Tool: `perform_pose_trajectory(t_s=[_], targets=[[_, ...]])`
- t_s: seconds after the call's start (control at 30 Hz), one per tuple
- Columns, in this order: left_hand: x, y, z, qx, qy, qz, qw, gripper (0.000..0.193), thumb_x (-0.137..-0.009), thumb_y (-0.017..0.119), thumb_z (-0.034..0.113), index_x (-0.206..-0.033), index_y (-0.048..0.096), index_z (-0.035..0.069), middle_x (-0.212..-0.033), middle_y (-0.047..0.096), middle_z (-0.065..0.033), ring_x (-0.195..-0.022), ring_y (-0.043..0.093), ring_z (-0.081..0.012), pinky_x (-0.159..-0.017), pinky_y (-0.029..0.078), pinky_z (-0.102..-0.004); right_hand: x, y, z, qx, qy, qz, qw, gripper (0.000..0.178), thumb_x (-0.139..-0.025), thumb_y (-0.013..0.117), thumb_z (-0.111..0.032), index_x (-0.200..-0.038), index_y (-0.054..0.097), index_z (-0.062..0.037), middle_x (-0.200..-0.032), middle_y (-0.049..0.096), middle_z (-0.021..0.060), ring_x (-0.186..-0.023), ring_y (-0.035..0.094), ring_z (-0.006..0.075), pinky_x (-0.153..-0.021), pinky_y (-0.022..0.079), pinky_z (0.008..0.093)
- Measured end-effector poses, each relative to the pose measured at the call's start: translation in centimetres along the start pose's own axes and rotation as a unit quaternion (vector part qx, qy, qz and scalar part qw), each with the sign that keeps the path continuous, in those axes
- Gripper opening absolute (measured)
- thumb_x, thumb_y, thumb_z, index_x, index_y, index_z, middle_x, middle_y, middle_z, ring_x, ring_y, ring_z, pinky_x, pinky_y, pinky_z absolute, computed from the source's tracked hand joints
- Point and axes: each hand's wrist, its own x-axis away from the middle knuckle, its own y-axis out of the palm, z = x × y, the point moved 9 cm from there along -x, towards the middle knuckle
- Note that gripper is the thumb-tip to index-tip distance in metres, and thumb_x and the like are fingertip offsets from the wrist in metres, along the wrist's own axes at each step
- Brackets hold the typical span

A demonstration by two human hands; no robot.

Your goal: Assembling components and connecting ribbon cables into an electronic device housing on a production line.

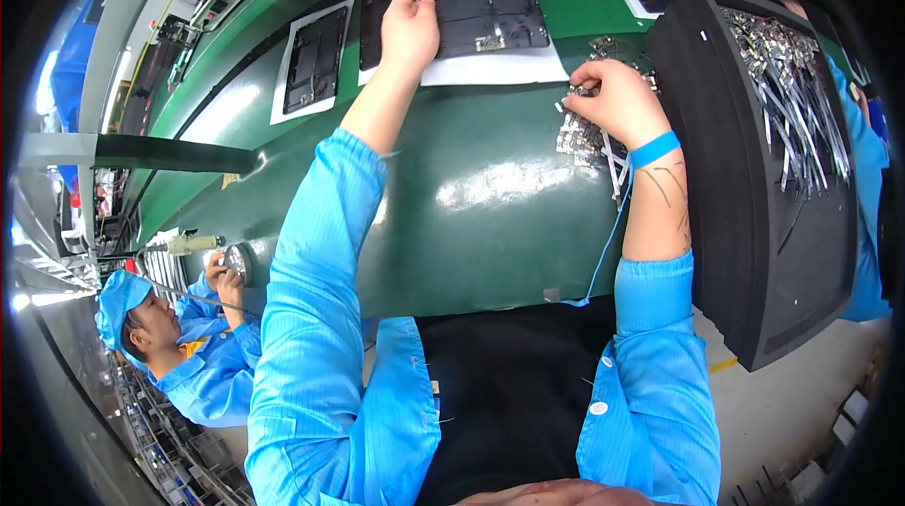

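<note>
The green bench's (452,265) front edge runs nearest, its surface giving moving room between the forearms. A tall black foam block (721,195) bounds the right side. Beyond, the right hand (613,102) curls, thumb near fingertips, over a heap of small metal parts (578,141). Farthest, the left hand (412,30), fingertips bunched, is at the left edge of a black panel (485,1) on white sheeting (500,68). Whether either hand pinches anything, I cannot tell.
</note>
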Motion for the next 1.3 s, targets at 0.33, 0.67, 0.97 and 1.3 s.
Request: perform_pose_trajectory(t_s=[0.33,0.67,0.97,1.3], targets=[[-3.7,4.8,-2.1,-0.157,0.058,0.068,0.984,0.027,-0.108,0.061,0.022,-0.12,0.078,0.003,-0.117,0.081,-0.0226,-0.114,0.077,-0.042,-0.101,0.059,-0.0471,-0.4,-0.8,-0.1,0.05,0.019,0.003,0.999,0.02,-0.082,0.089,-0.014,-0.1,0.082,-0.0075,-0.111,0.077,0.0163,-0.108,0.075,0.0376,-0.097,0.06,0.0448],[-2.6,-0.3,-0.4,-0.274,0.094,-0.022,0.957,0.028,-0.102,0.065,0.021,-0.116,0.081,0.002,-0.113,0.081,-0.0237,-0.112,0.078,-0.0403,-0.101,0.061,-0.0474,0.4,-1.1,0.5,0.048,0.005,0.011,0.999,0.027,-0.075,0.094,-0.008,-0.097,0.08,-0.0012,-0.098,0.079,0.0127,-0.095,0.077,0.0267,-0.089,0.062,0.0389],[-2.7,-16.2,-11.5,-0.554,-0.078,0.015,0.828,0.048,-0.104,0.067,0.043,-0.109,0.081,-0.002,-0.115,0.078,-0.034,-0.115,0.075,-0.0485,-0.107,0.059,-0.0546,-0.1,-1.4,-0.4,0.037,0.045,-0.012,0.998,0.014,-0.085,0.086,-0.009,-0.097,0.082,-0.0044,-0.095,0.082,0.0145,-0.094,0.08,0.0332,-0.087,0.063,0.0435],[-1.0,-17.7,-14.6,-0.145,-0.269,0.021,0.952,0.035,-0.107,0.068,0.027,-0.12,0.08,-0.004,-0.104,0.082,-0.0188,-0.093,0.079,-0.0343,-0.088,0.063,-0.0466,0.3,-2.9,-0.4,-0.079,-0.023,0.046,0.996,0.021,-0.091,0.075,0.006,-0.111,0.08,0.0032,-0.097,0.081,0.0107,-0.09,0.077,0.0196,-0.089,0.062,0.0333]])
